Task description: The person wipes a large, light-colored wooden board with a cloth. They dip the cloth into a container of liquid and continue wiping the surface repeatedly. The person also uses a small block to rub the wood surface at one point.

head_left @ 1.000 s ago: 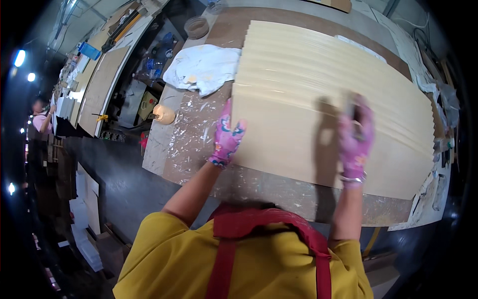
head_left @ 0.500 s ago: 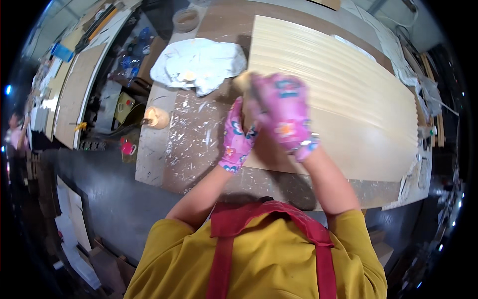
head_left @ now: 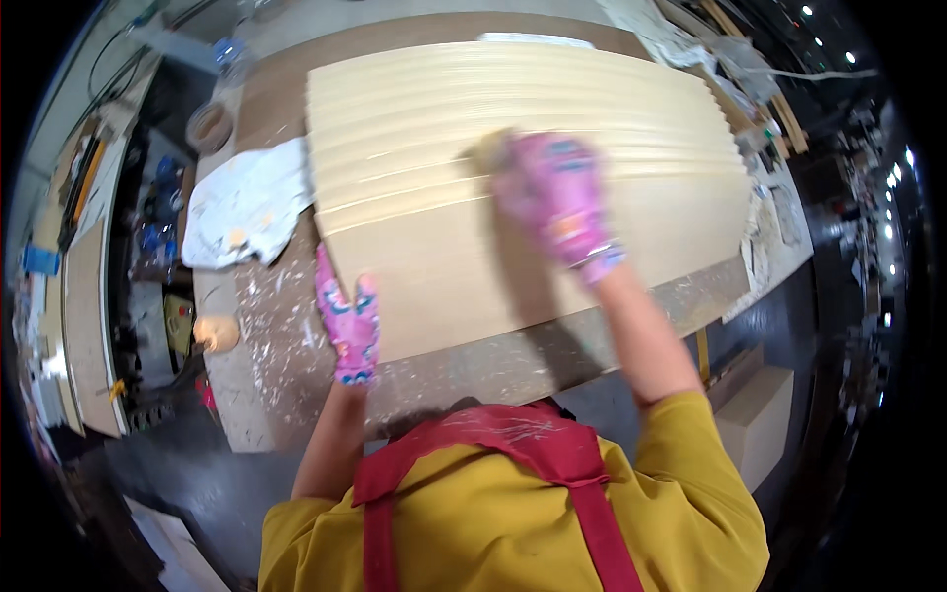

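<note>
A large cream panel (head_left: pixel 434 257) lies across the table, its far half ridged in glossy waves and its near half flat. My right hand (head_left: pixel 554 187), in a flowered pink glove, is closed over a pale yellow, sponge-like pad (head_left: pixel 490 150) on the ridges. Motion smears both, so the pad's exact kind is unclear. At the panel's left edge is my left hand (head_left: pixel 350 331), gloved the same way. Its thumb and fingers are spread, with the thumb over the panel's face and the fingers along the side.
Left of the panel lies a crumpled white cloth (head_left: pixel 242 202), with a round tub (head_left: pixel 209 126) behind it. A peach-coloured container (head_left: pixel 217 333) stands by the table's left edge. Long boards (head_left: pixel 89 316) lie farther left; a cardboard box (head_left: pixel 755 419) is below right.
My view has shifted, so the panel appears farther left. My right hand has moved from the panel's left edge onto its ridged middle. The left hand is now lower along that edge.
</note>
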Action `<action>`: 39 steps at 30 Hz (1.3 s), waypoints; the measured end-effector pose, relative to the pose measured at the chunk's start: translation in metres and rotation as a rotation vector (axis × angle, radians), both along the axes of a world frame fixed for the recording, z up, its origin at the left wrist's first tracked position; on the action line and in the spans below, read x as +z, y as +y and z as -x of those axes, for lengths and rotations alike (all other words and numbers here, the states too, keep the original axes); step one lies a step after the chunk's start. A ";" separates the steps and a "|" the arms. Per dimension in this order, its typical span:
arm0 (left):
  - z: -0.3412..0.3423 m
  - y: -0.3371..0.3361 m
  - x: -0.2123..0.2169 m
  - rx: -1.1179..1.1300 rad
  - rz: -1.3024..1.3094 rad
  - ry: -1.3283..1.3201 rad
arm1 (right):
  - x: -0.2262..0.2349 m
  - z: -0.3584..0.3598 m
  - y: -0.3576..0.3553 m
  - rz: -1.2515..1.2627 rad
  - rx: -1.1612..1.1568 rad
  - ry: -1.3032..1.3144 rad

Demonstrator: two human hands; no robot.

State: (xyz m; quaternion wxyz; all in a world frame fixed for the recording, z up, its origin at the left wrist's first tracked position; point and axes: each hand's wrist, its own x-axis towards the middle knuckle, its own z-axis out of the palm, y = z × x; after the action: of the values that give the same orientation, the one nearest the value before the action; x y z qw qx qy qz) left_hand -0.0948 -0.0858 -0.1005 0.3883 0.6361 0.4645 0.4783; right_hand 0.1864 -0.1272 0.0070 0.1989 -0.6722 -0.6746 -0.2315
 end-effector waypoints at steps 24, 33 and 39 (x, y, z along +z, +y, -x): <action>0.006 -0.002 0.004 0.047 -0.101 0.302 | 0.017 0.065 0.095 0.193 0.210 0.084; 0.007 -0.003 0.010 0.038 -0.104 0.242 | 0.011 0.104 0.118 0.044 0.306 0.021; 0.004 -0.002 0.005 0.042 -0.131 0.312 | 0.022 0.109 0.124 0.018 0.331 0.147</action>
State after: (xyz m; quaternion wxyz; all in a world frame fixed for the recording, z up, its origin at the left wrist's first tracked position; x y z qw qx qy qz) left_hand -0.0992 -0.0875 -0.0954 0.2591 0.7168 0.5001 0.4110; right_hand 0.0775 -0.0032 0.0287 0.2769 -0.5688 -0.7617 -0.1400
